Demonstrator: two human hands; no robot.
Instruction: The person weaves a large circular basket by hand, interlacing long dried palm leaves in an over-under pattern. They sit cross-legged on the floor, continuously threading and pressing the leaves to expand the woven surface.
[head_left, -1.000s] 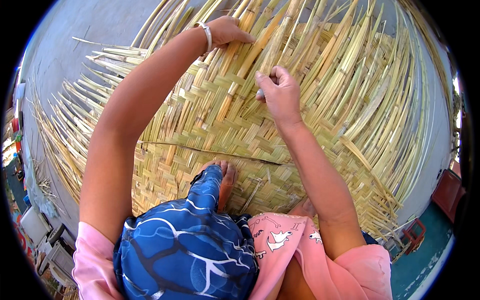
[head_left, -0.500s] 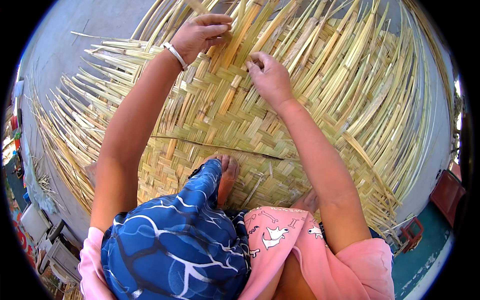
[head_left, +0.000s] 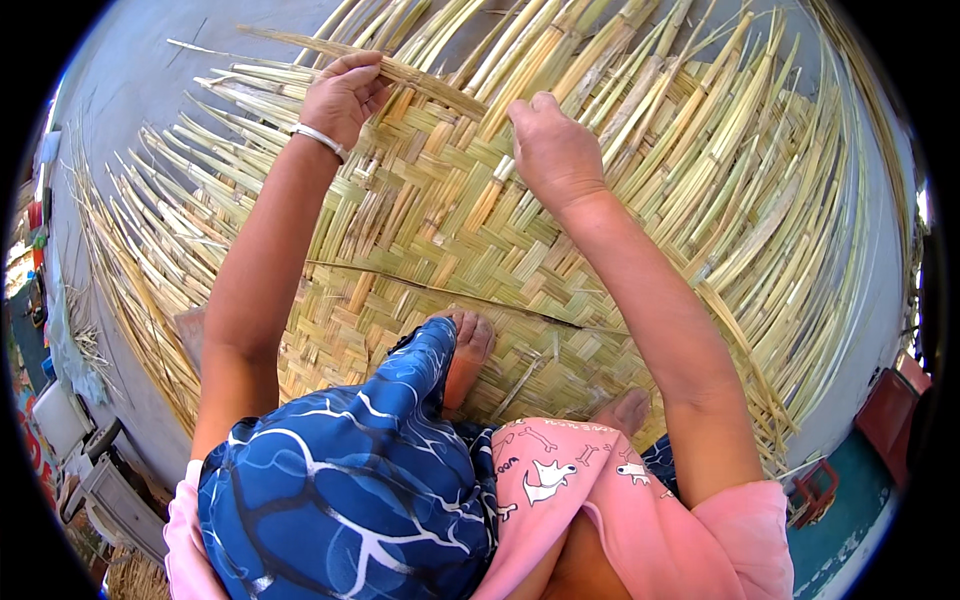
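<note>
A half-woven mat (head_left: 450, 200) of flattened, split reeds spreads over the floor, its loose strips fanning out at the far edge and both sides. At the far left of the weave, my left hand (head_left: 345, 100), with a pale bracelet at its wrist, is closed on a flat reed strip (head_left: 430, 85). That strip slants across the loose ends, and its right end stops just short of my other hand. My right hand (head_left: 557, 150) is closed, thumb and fingers pressed together over the strips at the weave's far edge. Whatever lies between those fingertips is hidden.
My bare foot (head_left: 468, 350) rests on the mat. A thin dark stick (head_left: 450, 290) lies across the weave. Grey floor (head_left: 130, 90) shows around it. A dark red chair (head_left: 890, 420) stands at right, and a grey cabinet (head_left: 125, 505) at lower left.
My left hand has drawn left and slightly nearer, and the reed strip now lies crosswise in it. My right hand has shifted a little right, its fingers closing tighter.
</note>
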